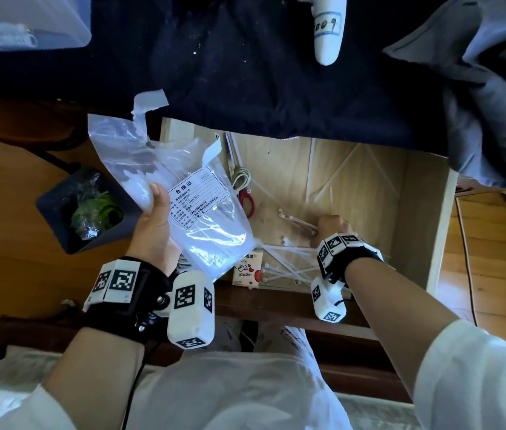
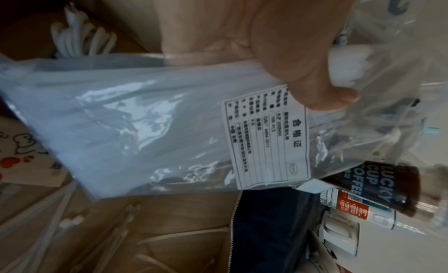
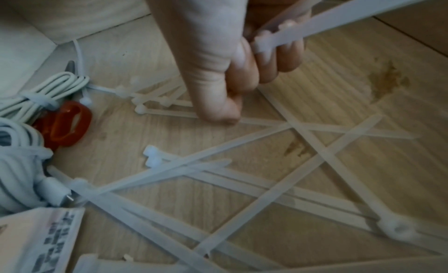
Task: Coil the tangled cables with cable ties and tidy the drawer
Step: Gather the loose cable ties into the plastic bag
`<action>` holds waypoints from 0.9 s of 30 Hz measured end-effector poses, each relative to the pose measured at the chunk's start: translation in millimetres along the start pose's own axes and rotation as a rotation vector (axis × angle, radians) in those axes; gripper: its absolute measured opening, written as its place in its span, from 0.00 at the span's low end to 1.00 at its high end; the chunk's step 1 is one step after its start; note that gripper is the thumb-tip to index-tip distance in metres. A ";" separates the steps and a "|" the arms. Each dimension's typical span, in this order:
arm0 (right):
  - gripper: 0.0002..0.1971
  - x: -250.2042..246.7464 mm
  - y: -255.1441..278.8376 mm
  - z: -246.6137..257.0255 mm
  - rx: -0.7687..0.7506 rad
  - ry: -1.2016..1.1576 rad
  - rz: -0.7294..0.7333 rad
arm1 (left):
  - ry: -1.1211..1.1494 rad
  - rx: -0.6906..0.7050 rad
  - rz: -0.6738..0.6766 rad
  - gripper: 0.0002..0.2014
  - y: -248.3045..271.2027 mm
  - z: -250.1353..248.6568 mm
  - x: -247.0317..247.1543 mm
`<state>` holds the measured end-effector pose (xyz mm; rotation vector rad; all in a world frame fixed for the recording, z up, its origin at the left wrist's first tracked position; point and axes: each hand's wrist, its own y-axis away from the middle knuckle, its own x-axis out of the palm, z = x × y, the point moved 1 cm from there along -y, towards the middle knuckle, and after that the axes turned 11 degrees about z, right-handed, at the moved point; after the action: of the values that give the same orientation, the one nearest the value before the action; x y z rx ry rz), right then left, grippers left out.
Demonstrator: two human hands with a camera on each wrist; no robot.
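Observation:
My left hand [image 1: 155, 217] [image 2: 278, 53] grips a clear plastic bag [image 1: 189, 200] [image 2: 150, 123] with a white label, held up over the left side of the open wooden drawer [image 1: 413, 212]. Down on the drawer floor, my right hand [image 1: 332, 228] [image 3: 232, 89] has its fingers curled round a few white cable ties [image 3: 290, 31], thumb pressed on one lying flat. Several loose cable ties [image 1: 286, 262] [image 3: 242, 173] lie crossed over the floor. Coiled white cables [image 1: 241, 178] [image 3: 43, 93] bound with ties sit at the drawer's left.
Red-handled scissors [image 1: 247, 201] [image 3: 65, 122] lie beside the cables. A small printed card [image 1: 247, 270] sits at the drawer front. A dark bin [image 1: 87, 209] with green contents stands left of the drawer. Dark cloth [image 1: 276, 72] covers the tabletop; a coffee bottle [image 2: 378, 189] lies there.

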<state>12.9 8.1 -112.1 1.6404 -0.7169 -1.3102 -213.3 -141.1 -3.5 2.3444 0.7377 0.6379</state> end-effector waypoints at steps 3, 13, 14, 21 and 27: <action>0.10 1.1 1.6 -3.6 0.006 -0.036 -0.018 | 0.014 -0.005 -0.017 0.50 0.0 -0.4 1.8; 0.28 0.2 10.1 24.1 -0.290 0.171 0.125 | 0.015 0.001 -0.011 0.54 -3.2 4.3 5.6; 0.29 1.1 8.2 27.2 -0.301 0.211 0.120 | 0.014 0.002 -0.010 0.55 -3.4 4.6 3.4; 0.10 -3.0 1.0 26.4 -0.360 0.246 -0.026 | 0.013 -0.041 -0.150 0.61 -16.4 11.4 -35.4; 0.14 -27.8 -5.9 14.5 -0.241 0.132 -0.146 | 0.014 -0.031 -0.180 0.70 -18.9 11.6 -43.7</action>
<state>-9.1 30.3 -105.8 1.5875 -0.3503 -1.3199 -245.0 -160.6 -35.5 2.2159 0.9261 0.5822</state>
